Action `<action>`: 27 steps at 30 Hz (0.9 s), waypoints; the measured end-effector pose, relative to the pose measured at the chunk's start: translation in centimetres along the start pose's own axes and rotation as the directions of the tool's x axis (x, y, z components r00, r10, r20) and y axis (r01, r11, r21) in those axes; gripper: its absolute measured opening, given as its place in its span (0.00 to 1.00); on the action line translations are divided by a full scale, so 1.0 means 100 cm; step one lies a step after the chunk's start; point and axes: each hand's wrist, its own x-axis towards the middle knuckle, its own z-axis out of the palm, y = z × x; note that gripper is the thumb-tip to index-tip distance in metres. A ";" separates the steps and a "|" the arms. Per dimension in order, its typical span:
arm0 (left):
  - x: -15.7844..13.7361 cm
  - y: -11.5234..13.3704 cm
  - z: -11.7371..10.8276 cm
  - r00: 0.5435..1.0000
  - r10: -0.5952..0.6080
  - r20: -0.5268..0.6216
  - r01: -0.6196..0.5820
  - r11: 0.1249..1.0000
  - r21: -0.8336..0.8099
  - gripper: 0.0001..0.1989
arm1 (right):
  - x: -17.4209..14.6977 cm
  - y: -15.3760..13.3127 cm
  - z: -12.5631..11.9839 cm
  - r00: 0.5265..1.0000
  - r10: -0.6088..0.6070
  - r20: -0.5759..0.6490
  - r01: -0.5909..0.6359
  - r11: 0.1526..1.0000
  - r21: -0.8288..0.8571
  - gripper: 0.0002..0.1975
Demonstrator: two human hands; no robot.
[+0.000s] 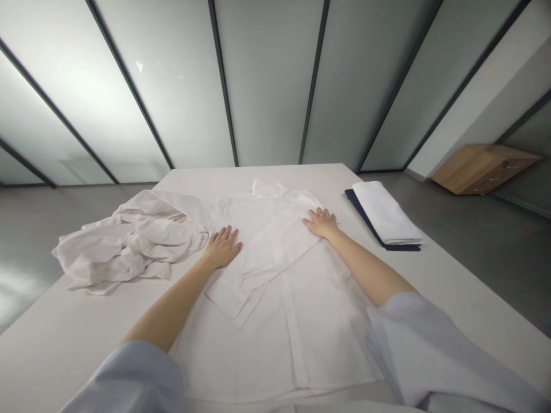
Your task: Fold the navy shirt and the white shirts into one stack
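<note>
Here, a white shirt point(331, 321) lies on the tabletop point(99, 327), collar point(269, 189) at the far end, beneath the person's left hand point(222, 248) and right hand point(321, 222). Both rest flat on opposite sides of it, fingers point(227, 233) spread apart, with cloth between them.

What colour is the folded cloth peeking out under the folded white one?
It's a dark navy blue folded cloth, best seen in the head view.

Left hand point(222, 248), right hand point(321, 222), flat on white shirt point(318, 327)
</note>
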 end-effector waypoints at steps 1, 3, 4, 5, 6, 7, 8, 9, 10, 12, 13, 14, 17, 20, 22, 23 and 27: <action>0.003 0.000 -0.001 1.000 -0.002 0.003 0.002 1.000 -0.001 0.32 | 0.003 0.001 0.000 1.000 0.005 -0.003 -0.005 1.000 0.003 0.35; 0.011 0.001 -0.002 1.000 -0.006 0.006 0.006 1.000 -0.005 0.32 | 0.010 0.004 -0.002 1.000 0.001 -0.029 -0.001 1.000 0.001 0.34; 0.015 0.002 -0.003 1.000 -0.009 0.005 0.009 1.000 -0.007 0.32 | 0.014 0.005 -0.003 0.999 -0.005 -0.041 0.005 1.000 -0.003 0.34; 0.020 0.002 -0.003 1.000 -0.011 0.006 0.011 1.000 -0.010 0.32 | 0.017 0.006 -0.005 0.999 -0.011 -0.052 0.011 1.000 -0.007 0.33; 0.024 0.002 -0.004 1.000 -0.013 0.007 0.013 1.000 -0.014 0.32 | 0.019 0.006 -0.006 0.998 -0.015 -0.059 0.014 1.000 -0.012 0.32; 0.029 0.002 -0.004 1.000 -0.013 0.009 0.013 1.000 -0.019 0.32 | 0.021 0.006 -0.007 0.998 -0.017 -0.063 0.016 1.000 -0.017 0.32; 0.032 0.002 -0.005 1.000 -0.014 0.011 0.014 1.000 -0.024 0.32 | 0.022 0.006 -0.008 0.998 -0.017 -0.066 0.015 1.000 -0.023 0.31; 0.035 0.001 -0.005 1.000 -0.013 0.013 0.014 1.000 -0.028 0.32 | 0.021 0.005 -0.009 0.998 -0.017 -0.068 0.015 0.999 -0.029 0.31; 0.038 0.000 -0.005 1.000 -0.013 0.013 0.014 0.999 -0.031 0.32 | 0.020 0.004 -0.009 0.997 -0.021 -0.072 0.019 0.999 -0.037 0.31; 0.040 -0.002 -0.005 1.000 -0.014 0.011 0.015 0.999 -0.034 0.32 | 0.014 -0.001 -0.009 0.996 -0.055 -0.077 0.050 0.997 -0.057 0.32; 0.041 -0.002 -0.005 1.000 -0.014 0.012 0.015 0.999 -0.034 0.32 | 0.009 -0.005 -0.008 0.994 -0.084 -0.075 0.079 0.995 -0.066 0.33; 0.042 -0.003 -0.006 1.000 -0.015 0.014 0.016 0.999 -0.035 0.32 | 0.003 -0.009 -0.007 0.991 -0.117 -0.067 0.112 0.991 -0.071 0.33; 0.043 0.003 -0.011 0.998 -0.036 0.041 0.037 0.998 -0.041 0.32 | -0.021 -0.025 -0.002 0.983 -0.180 -0.021 0.179 0.983 -0.041 0.35; 0.041 0.020 -0.016 0.993 -0.069 0.092 0.075 0.995 -0.069 0.35 | -0.047 -0.036 0.003 0.984 -0.178 0.023 0.178 0.984 -0.003 0.38; 0.036 0.034 -0.017 0.994 -0.040 0.106 0.052 0.993 -0.106 0.40 | -0.059 -0.039 0.004 0.983 -0.178 0.032 0.179 0.984 0.000 0.39; 0.032 0.041 -0.016 0.995 -0.011 0.103 0.023 0.992 -0.122 0.43 | -0.063 -0.040 0.005 0.983 -0.182 0.030 0.182 0.983 -0.002 0.38; 0.015 0.050 -0.008 0.998 0.053 0.035 -0.048 0.991 -0.127 0.51 | -0.066 -0.036 0.005 0.982 -0.190 0.005 0.190 0.982 0.004 0.37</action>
